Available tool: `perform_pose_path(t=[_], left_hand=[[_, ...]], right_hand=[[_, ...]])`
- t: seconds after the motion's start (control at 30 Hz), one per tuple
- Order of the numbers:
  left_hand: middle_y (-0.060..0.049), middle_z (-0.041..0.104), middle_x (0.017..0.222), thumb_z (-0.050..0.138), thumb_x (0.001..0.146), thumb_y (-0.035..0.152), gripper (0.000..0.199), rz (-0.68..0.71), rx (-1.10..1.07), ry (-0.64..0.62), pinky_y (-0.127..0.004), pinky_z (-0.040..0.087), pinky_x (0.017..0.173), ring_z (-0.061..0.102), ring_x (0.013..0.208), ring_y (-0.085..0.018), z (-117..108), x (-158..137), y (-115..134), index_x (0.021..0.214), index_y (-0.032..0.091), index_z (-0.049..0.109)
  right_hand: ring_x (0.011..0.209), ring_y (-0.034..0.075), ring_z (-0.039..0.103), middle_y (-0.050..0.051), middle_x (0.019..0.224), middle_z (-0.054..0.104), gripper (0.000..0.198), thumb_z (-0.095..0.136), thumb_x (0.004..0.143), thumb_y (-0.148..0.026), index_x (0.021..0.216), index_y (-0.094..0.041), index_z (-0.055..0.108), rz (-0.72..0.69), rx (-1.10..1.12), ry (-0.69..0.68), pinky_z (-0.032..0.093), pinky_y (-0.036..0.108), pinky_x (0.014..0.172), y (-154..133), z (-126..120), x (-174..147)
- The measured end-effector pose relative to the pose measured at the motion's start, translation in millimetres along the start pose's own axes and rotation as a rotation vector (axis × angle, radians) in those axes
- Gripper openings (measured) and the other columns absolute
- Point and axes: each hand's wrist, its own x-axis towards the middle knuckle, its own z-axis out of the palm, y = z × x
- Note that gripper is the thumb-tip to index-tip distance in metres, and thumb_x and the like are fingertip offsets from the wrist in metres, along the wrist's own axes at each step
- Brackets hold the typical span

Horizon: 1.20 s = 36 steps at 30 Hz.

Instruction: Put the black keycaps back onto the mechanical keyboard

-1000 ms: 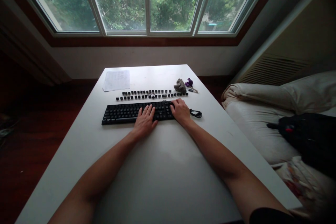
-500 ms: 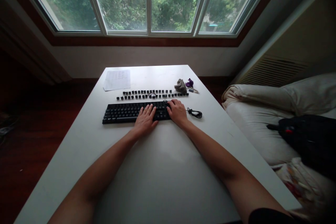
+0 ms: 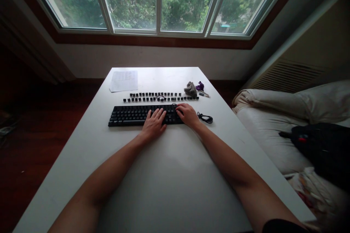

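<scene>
A black keyboard [image 3: 127, 115] lies near the middle of the white table, long side toward me. My left hand [image 3: 155, 122] rests flat across its right-of-centre keys, fingers stretched out and apart. At the keyboard's right end is my right hand [image 3: 188, 114], its fingers bent and drawn together over the keys there. Whatever is between those fingertips, if anything, is too small to make out. Behind the keyboard, loose black keycaps [image 3: 147, 99] stand in two rows. The keyboard's coiled black cable [image 3: 205, 118] lies just right of my right hand.
Beyond the keycaps are a crumpled grey cloth [image 3: 190, 89], a purple crumpled item [image 3: 200, 86] and a thin pen-like tool [image 3: 204, 94]. A printed paper sheet [image 3: 124, 81] lies at the far left. A sofa [image 3: 262, 123] with a black bag [image 3: 322, 147] flanks the table's right side.
The fingers of my right hand have curled in more at the keyboard's right end. My left hand stays flat on the keys. The whole view has shifted slightly.
</scene>
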Motion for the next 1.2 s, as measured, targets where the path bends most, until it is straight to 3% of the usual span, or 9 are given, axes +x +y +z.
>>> perform_pose_path(t=[0.07,0.27,0.4,0.53,0.77,0.93,1.03,1.13,1.2], left_hand=[[-0.01,0.039,0.163,0.054,0.094,0.044,0.069,-0.003,-0.013,0.011,-0.057,0.017,0.125,0.034,0.149,-0.033,-1,2,-1,0.158,0.025,0.035],[-0.011,0.046,0.156,0.059,0.09,0.044,0.068,0.004,-0.024,0.024,-0.056,0.023,0.122,0.039,0.143,-0.034,-6,7,-2,0.154,0.025,0.042],[-0.012,0.049,0.152,0.063,0.088,0.044,0.071,-0.006,-0.014,0.022,-0.054,0.025,0.12,0.042,0.137,-0.034,-11,9,0,0.153,0.024,0.043],[-0.012,0.051,0.149,0.066,0.086,0.044,0.07,0.006,-0.008,0.016,-0.053,0.028,0.117,0.045,0.132,-0.034,-14,10,0,0.151,0.025,0.046],[-0.012,0.051,0.146,0.066,0.087,0.045,0.069,0.039,-0.039,0.031,-0.051,0.029,0.116,0.044,0.129,-0.034,-12,10,-6,0.15,0.022,0.049],[-0.013,0.051,0.146,0.067,0.086,0.044,0.069,0.045,-0.057,0.041,-0.052,0.03,0.116,0.044,0.129,-0.034,-11,9,-7,0.149,0.022,0.049],[-0.013,0.052,0.146,0.068,0.086,0.044,0.069,0.046,-0.056,0.047,-0.052,0.03,0.116,0.045,0.129,-0.034,-11,9,-7,0.149,0.023,0.05],[-0.013,0.052,0.145,0.067,0.086,0.045,0.069,0.051,-0.049,0.052,-0.052,0.03,0.116,0.045,0.129,-0.034,-11,9,-6,0.149,0.023,0.05],[-0.013,0.052,0.145,0.067,0.086,0.044,0.069,0.054,-0.048,0.055,-0.052,0.03,0.116,0.045,0.129,-0.034,-10,8,-6,0.148,0.022,0.05]], right_hand=[[0.119,0.024,0.056,0.008,0.127,0.067,0.025,0.049,0.1,-0.029,0.107,-0.022,0.072,-0.018,0.029,0.013,0.041,0.038,0.106,18,-4,7],[0.101,0.023,0.063,0.01,0.113,0.07,0.027,0.051,0.096,-0.024,0.116,-0.017,0.068,0.322,-0.022,0.202,0.048,0.036,0.093,100,-16,35],[0.099,0.024,0.063,0.011,0.116,0.067,0.032,0.062,0.088,-0.021,0.12,-0.018,0.068,0.429,-0.096,0.179,0.049,0.036,0.091,148,-14,50],[0.1,0.025,0.062,0.011,0.118,0.065,0.031,0.064,0.085,-0.019,0.116,-0.021,0.069,0.429,-0.124,0.132,0.049,0.037,0.091,173,-5,55],[0.106,0.027,0.059,0.011,0.116,0.065,0.022,0.061,0.088,-0.019,0.108,-0.021,0.07,0.365,-0.192,0.145,0.048,0.038,0.092,178,3,52],[0.095,0.024,0.062,0.01,0.107,0.069,0.02,0.06,0.087,-0.021,0.103,-0.021,0.07,0.377,-0.17,0.136,0.049,0.036,0.085,176,-5,49],[0.088,0.024,0.064,0.008,0.101,0.072,0.023,0.059,0.086,-0.021,0.106,-0.02,0.069,0.387,-0.094,0.217,0.049,0.035,0.082,166,-11,42],[0.089,0.025,0.066,0.008,0.097,0.073,0.026,0.059,0.085,-0.022,0.11,-0.019,0.067,0.291,-0.034,0.325,0.05,0.037,0.085,146,-15,31],[0.088,0.024,0.067,0.007,0.096,0.073,0.026,0.06,0.083,-0.022,0.109,-0.02,0.067,0.172,0.027,0.296,0.05,0.037,0.087,129,-18,24]])
